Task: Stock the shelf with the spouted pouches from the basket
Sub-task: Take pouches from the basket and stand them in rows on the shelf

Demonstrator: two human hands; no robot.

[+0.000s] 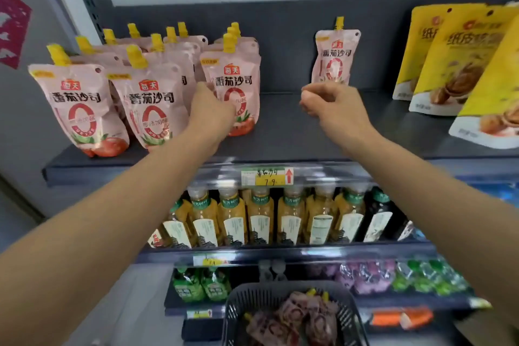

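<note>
Pink spouted pouches with yellow caps stand in rows on the left of the dark top shelf [280, 132]. My left hand [210, 109] is against the left edge of the front pouch [234, 78] of the third row, with its fingers around that edge. A single pouch [335, 56] stands upright at the back of the shelf. My right hand [328, 104] hovers in front of its base, fingers curled with nothing seen in them. Low in the view, the black basket [238, 300] holds several more pouches [295, 317].
Yellow nut bags [460, 64] lean at the right of the top shelf. There is bare shelf between the pouch rows and those bags. Tea bottles [261, 219] fill the shelf below, behind a price strip [266, 177]. Small jelly packs [393, 275] sit lower still.
</note>
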